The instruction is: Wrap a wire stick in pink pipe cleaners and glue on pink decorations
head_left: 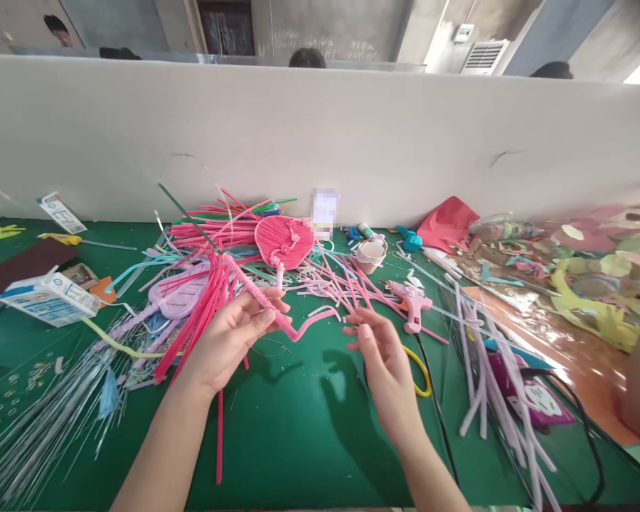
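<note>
Green tabletop (299, 441), roomy toward near edge (277, 507) | left hand (232, 334) pinches pink pipe cleaner (294, 334) | right hand (382, 355) unclenched

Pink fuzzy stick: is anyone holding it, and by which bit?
The left hand holds the pink fuzzy stick between thumb and fingers, along its straight stretch near the bend. The right hand seems to hold nothing.

Person's got both bare forearms (173, 430) stretched out front, left hand (233, 333) pinching thumb against fingers, right hand (381, 352) just up in the air, fingers kinda loosely curled.
</note>
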A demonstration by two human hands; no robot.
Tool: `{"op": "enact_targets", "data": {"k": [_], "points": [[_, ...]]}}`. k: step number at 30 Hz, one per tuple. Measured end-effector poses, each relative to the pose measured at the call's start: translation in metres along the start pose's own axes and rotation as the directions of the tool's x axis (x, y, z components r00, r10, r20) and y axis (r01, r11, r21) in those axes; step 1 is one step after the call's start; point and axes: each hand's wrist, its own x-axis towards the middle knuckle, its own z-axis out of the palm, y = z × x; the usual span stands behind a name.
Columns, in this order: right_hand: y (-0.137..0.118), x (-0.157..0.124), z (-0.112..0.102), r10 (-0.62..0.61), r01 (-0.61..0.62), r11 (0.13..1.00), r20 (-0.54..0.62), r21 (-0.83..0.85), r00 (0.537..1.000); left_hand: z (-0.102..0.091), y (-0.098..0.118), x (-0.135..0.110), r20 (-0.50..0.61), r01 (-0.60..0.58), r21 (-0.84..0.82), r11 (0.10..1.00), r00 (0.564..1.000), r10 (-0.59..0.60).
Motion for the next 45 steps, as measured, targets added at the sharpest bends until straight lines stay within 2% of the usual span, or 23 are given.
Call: {"op": "enact_targets", "data": {"k": [3,5,7,11,13,15,17,20,22,26,29,33,39,45], "points": [[0.004,-0.017,0.01,0.068,-0.067,0.998,0.152,-0.011,0.986,-0.003,0.001,-0.001,0.024,-0.024,-0.036,0.999,0.999,0.025],[0.005,-0.025,0.017,0.061,-0.063,0.998,0.188,0.007,0.98,-0.003,0.002,-0.002,0.027,-0.041,-0.016,0.999,0.999,0.041],[0.003,-0.029,0.023,0.02,-0.024,0.999,0.151,0.027,0.988,-0.002,0.003,-0.004,0.017,-0.055,0.047,0.997,0.998,0.054],[-0.006,-0.027,0.024,-0.036,0.037,0.998,-0.022,0.044,0.999,0.0,0.007,-0.008,0.007,-0.093,0.185,0.978,0.996,0.094],[-0.011,-0.023,0.023,-0.047,0.051,0.998,-0.094,0.04,0.994,0.0,0.008,-0.009,0.018,-0.097,0.205,0.974,0.995,0.096],[-0.014,-0.022,0.022,-0.072,0.073,0.997,-0.111,0.007,0.991,0.0,0.01,-0.01,0.024,-0.094,0.197,0.976,0.996,0.091],[-0.016,-0.022,0.023,-0.114,0.112,0.993,-0.056,-0.04,0.992,0.001,0.01,-0.011,0.017,-0.094,0.189,0.977,0.996,0.092],[-0.013,-0.023,0.027,-0.149,0.16,0.981,0.099,-0.113,0.984,0.002,0.012,-0.013,0.02,-0.103,0.21,0.972,0.995,0.101],[-0.011,-0.023,0.029,-0.131,0.155,0.977,0.166,-0.145,0.977,0.002,0.012,-0.014,0.028,-0.114,0.242,0.963,0.993,0.111],[-0.01,-0.023,0.031,-0.076,0.114,0.981,0.227,-0.157,0.971,0.002,0.012,-0.013,0.035,-0.091,0.272,0.958,0.996,0.085],[-0.01,-0.025,0.031,-0.086,0.138,0.973,0.263,-0.185,0.961,0.004,0.011,-0.011,0.05,-0.074,0.255,0.964,0.997,0.063],[-0.008,-0.027,0.033,-0.173,0.243,0.943,0.292,-0.226,0.941,0.007,0.01,-0.009,0.031,-0.05,0.221,0.974,0.999,0.044],[-0.011,-0.024,0.032,-0.362,0.445,0.851,0.301,-0.28,0.882,0.011,0.005,-0.008,0.047,-0.015,0.0,1.0,0.999,0.015],[-0.013,-0.024,0.033,-0.409,0.459,0.852,0.226,-0.251,0.884,0.016,0.003,-0.006,0.056,0.029,-0.158,0.987,0.998,-0.021]]}}
